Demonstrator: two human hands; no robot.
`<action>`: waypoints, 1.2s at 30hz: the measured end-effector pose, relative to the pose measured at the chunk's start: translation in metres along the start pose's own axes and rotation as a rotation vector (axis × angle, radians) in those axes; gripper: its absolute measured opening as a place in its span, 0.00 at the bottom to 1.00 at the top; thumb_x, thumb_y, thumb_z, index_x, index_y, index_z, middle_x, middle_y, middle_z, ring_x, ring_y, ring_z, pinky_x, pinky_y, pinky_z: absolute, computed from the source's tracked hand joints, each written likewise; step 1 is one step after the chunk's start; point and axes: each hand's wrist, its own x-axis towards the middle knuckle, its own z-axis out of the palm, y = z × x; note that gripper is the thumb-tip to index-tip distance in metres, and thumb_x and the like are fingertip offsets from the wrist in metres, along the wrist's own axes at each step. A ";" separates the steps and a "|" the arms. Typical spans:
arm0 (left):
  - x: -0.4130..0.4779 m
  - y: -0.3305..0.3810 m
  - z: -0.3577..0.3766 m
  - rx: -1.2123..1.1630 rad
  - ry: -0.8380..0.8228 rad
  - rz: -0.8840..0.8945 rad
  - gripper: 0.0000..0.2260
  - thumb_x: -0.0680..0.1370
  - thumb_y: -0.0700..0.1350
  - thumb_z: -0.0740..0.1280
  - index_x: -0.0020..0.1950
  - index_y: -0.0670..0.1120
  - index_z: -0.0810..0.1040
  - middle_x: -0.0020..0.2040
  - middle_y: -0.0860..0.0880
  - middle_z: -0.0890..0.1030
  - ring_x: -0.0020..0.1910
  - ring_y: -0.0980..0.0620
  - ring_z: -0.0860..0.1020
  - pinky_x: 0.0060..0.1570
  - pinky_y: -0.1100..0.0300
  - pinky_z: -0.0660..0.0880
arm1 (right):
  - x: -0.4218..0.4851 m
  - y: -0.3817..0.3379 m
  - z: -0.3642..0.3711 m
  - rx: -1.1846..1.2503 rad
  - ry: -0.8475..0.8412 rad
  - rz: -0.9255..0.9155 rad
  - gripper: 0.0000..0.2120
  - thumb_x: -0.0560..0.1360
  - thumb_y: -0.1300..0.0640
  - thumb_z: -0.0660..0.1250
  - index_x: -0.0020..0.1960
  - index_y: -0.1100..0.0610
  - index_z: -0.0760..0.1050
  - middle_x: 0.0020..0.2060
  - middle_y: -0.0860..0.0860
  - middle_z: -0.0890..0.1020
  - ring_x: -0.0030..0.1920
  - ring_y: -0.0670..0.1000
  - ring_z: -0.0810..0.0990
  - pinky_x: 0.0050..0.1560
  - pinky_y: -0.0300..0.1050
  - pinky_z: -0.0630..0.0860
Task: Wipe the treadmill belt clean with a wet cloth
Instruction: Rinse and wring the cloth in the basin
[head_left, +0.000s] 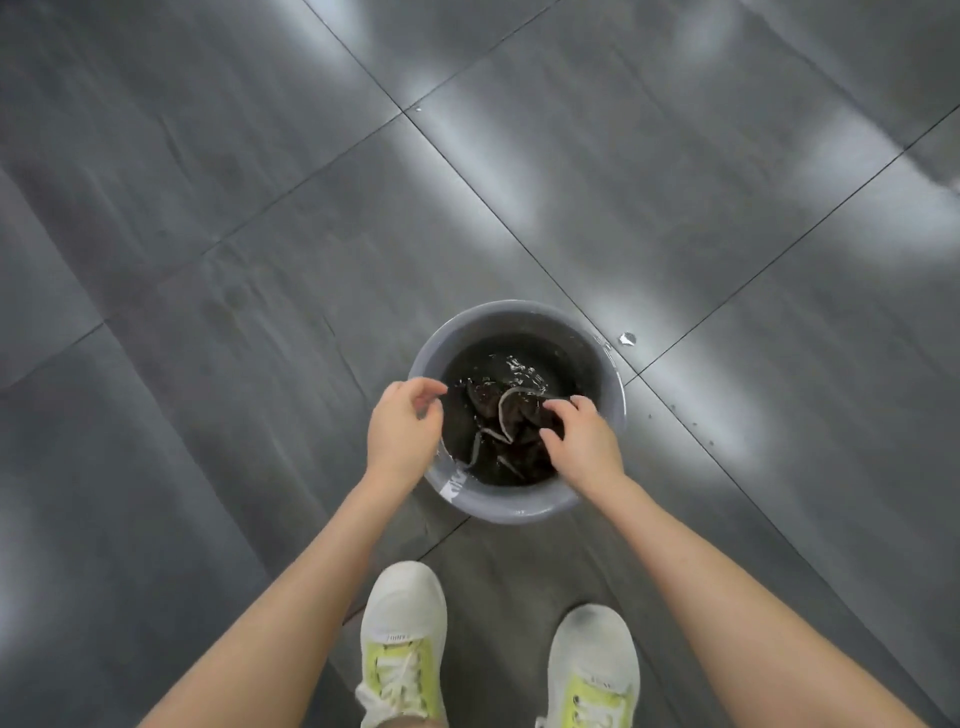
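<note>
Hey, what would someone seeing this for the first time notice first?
A grey basin of dark water sits on the floor tiles mid-frame, with a dark cloth soaking in it. The right hand grips the cloth from the basin's right side, while the left hand hovers over its left rim. White shoes stand just below.

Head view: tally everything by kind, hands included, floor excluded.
Basin: 1, grey basin holding water
Cloth: 1, dark cloth in the water
Hands: 2, left hand over the rim holding nothing, right hand gripping the cloth
Shoes: 2, left shoe, right shoe
Total: 6
</note>
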 end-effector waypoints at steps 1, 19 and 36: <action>0.013 -0.003 0.009 -0.012 -0.002 0.023 0.10 0.77 0.37 0.62 0.53 0.46 0.80 0.50 0.50 0.77 0.45 0.56 0.74 0.46 0.69 0.66 | 0.011 0.002 0.009 -0.007 -0.007 -0.025 0.21 0.78 0.52 0.64 0.70 0.51 0.68 0.73 0.55 0.62 0.70 0.56 0.65 0.68 0.48 0.64; 0.102 -0.026 0.083 -0.004 -0.150 0.142 0.13 0.79 0.38 0.57 0.56 0.48 0.79 0.39 0.51 0.79 0.30 0.56 0.71 0.28 0.68 0.65 | 0.069 0.025 0.046 -0.339 0.169 -0.334 0.28 0.75 0.42 0.63 0.73 0.45 0.63 0.75 0.55 0.59 0.73 0.58 0.58 0.70 0.53 0.57; 0.058 -0.017 0.103 -0.955 -0.544 -0.574 0.30 0.77 0.68 0.47 0.70 0.53 0.71 0.66 0.47 0.75 0.62 0.43 0.75 0.50 0.46 0.73 | 0.047 -0.002 0.051 1.221 -0.048 -0.127 0.15 0.81 0.54 0.60 0.50 0.65 0.79 0.44 0.60 0.83 0.46 0.56 0.82 0.53 0.53 0.77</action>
